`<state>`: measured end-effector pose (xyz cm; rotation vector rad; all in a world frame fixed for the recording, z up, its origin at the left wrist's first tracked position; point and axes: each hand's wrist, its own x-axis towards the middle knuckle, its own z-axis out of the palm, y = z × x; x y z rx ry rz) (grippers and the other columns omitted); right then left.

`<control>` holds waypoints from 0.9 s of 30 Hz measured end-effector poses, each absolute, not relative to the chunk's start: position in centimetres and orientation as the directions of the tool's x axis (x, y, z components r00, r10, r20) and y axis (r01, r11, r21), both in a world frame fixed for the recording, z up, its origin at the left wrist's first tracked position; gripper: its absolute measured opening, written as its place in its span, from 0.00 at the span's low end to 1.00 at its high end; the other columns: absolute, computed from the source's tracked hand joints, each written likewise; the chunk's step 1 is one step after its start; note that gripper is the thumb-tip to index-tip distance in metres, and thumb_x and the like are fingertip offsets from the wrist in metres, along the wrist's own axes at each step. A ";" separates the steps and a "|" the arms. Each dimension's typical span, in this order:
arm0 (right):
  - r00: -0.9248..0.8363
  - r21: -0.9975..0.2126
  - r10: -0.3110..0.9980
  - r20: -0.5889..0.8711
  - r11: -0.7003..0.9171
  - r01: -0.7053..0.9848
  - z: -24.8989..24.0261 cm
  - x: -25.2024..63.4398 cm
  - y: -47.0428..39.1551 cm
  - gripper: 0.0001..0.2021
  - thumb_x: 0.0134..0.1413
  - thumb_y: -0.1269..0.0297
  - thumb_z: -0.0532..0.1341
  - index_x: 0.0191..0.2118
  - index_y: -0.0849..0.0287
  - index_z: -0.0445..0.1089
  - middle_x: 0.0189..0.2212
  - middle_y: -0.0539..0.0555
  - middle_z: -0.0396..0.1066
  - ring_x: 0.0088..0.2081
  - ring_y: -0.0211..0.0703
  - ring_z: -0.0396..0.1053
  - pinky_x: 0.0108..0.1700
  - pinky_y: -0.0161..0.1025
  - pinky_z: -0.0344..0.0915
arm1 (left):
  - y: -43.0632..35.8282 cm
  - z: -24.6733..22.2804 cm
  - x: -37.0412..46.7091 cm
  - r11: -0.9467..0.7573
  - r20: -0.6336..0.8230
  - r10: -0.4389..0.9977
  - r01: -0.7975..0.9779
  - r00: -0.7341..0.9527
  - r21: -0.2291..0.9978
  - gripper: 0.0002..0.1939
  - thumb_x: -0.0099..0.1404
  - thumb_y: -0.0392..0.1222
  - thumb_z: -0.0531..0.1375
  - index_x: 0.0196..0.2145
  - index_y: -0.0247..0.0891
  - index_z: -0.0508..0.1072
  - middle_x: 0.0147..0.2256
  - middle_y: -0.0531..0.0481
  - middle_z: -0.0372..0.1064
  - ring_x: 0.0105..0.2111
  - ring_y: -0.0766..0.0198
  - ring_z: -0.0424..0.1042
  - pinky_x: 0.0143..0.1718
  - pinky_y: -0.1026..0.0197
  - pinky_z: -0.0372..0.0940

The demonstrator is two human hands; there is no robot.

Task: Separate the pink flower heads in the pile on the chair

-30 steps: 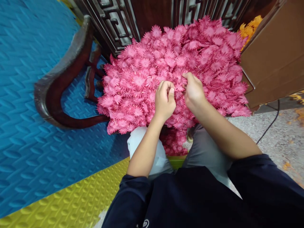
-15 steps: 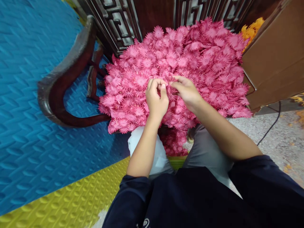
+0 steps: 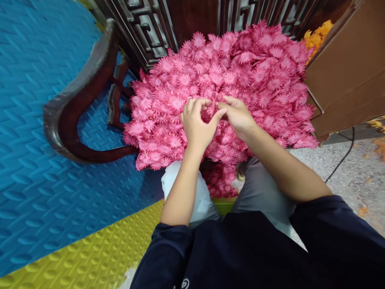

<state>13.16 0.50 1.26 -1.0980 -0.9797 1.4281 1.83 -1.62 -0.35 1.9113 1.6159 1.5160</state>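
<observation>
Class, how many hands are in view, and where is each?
2: the left hand and the right hand, close together over the pink flowers.

Bare left hand [image 3: 197, 123], thumb and fingers parted, close beside bare right hand [image 3: 240, 118] over heaped pink many-petalled flowers [image 3: 221, 78] — curved dark-wood armrest [image 3: 57, 120] at left, brown cardboard box [image 3: 345, 76] at right.

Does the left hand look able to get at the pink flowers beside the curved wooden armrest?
Likely yes: the left hand is over the flower heap, with only more of that heap between it and the pink flowers beside the armrest, which stands on their far side.
</observation>
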 end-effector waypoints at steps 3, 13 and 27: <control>-0.047 -0.963 0.991 -0.126 -0.134 -0.235 1.2 13.3 0.6 0.11 0.45 0.66 0.65 0.22 0.59 0.62 0.19 0.44 0.59 0.22 0.29 0.56 0.28 0.32 0.56 | -1.3 -0.8 1.7 -0.360 0.549 0.821 0.604 -0.157 0.711 0.15 0.60 0.55 0.61 0.34 0.41 0.70 0.34 0.49 0.67 0.38 0.60 0.68 0.45 0.57 0.61; -0.071 -0.957 0.986 -0.153 -0.166 -0.239 1.0 13.1 0.6 0.08 0.39 0.71 0.66 0.24 0.60 0.65 0.21 0.44 0.63 0.24 0.28 0.58 0.30 0.31 0.58 | -0.8 -1.8 1.5 -0.278 0.526 0.820 0.647 -0.225 0.710 0.10 0.66 0.46 0.55 0.30 0.39 0.64 0.32 0.49 0.66 0.40 0.59 0.69 0.47 0.55 0.61; -0.092 -0.978 0.991 -0.099 -0.114 -0.173 1.0 12.6 0.2 0.09 0.45 0.65 0.67 0.31 0.58 0.66 0.27 0.46 0.66 0.31 0.32 0.65 0.39 0.33 0.64 | -1.3 -0.3 1.3 -0.129 0.413 0.891 0.767 -0.189 0.629 0.06 0.63 0.43 0.59 0.35 0.39 0.70 0.38 0.47 0.73 0.44 0.54 0.71 0.51 0.51 0.63</control>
